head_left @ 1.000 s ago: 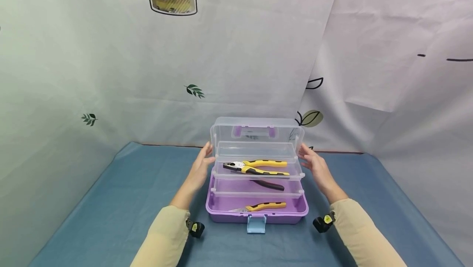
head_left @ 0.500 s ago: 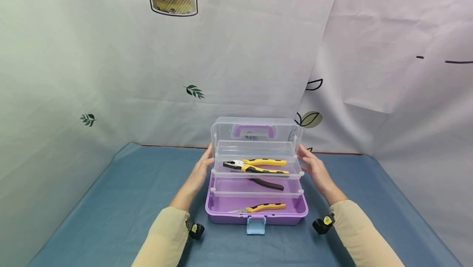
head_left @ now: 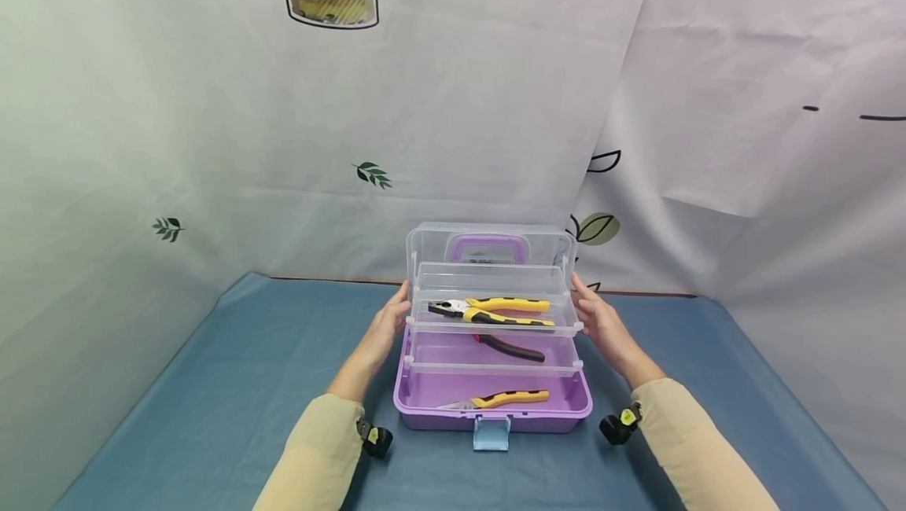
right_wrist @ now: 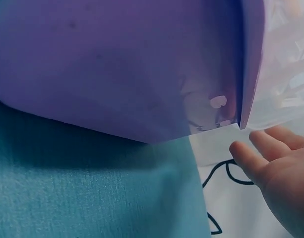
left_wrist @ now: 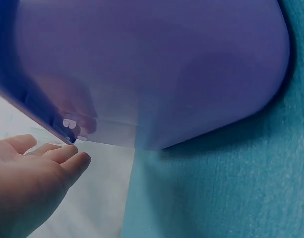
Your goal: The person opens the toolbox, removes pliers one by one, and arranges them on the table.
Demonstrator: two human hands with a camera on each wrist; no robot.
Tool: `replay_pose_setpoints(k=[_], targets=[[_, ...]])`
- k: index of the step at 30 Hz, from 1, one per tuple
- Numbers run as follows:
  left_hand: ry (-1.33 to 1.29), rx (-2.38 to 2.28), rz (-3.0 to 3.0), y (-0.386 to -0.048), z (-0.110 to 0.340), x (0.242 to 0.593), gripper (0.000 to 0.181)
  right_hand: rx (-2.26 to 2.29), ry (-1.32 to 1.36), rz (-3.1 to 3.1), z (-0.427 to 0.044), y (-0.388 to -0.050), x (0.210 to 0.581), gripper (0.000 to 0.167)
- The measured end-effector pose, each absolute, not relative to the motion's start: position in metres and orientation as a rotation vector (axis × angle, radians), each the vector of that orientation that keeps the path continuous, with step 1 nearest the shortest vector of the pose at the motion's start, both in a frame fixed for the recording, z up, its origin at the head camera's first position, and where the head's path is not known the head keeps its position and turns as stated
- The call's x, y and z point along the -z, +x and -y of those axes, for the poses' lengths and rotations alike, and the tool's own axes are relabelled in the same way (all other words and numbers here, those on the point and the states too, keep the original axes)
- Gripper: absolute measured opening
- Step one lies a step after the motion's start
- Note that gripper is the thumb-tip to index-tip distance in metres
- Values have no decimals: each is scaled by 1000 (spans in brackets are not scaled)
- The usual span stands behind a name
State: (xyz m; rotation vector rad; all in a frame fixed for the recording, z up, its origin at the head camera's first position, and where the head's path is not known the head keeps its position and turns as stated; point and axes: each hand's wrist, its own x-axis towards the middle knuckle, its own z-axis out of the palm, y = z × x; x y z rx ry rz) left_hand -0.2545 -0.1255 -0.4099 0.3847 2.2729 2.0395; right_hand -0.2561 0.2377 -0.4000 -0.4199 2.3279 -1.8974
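A purple toolbox (head_left: 495, 421) stands with its clear lid (head_left: 492, 233) raised and its clear tiers spread. Pliers with yellow and black handles (head_left: 507, 304) lie in the upper tier, a black handle (head_left: 511, 349) shows below them, and yellow-handled pliers (head_left: 511, 398) lie in the purple base. The left hand (head_left: 381, 334) is at the lid's left side, fingers extended; the left wrist view shows that hand (left_wrist: 35, 173) by the box's rear corner. On the right side the right hand (head_left: 610, 332), also seen in the right wrist view (right_wrist: 285, 168), has relaxed fingers. Fingertip contact is hard to tell.
A blue cloth (head_left: 297, 338) covers the table under the box. Behind it hangs a pale backdrop (head_left: 481, 102) with printed leaves and a plant jar. A light blue latch (head_left: 491, 434) hangs at the box's front.
The lid and upper tiers have shifted slightly, with the tiers a little higher and the purple handle showing more fully. Both hands have moved slightly closer to the lid's sides.
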Motion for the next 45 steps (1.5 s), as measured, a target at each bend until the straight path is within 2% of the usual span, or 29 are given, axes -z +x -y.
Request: replay_pose_setpoints(k=[17, 45], targets=[[393, -2186, -1998, -258, 125, 411, 63, 1900, -434, -2218, -240, -266, 398, 60], [351, -2149, -1958, -271, 123, 418, 64, 1911, -449, -2131, -241, -279, 406, 63]])
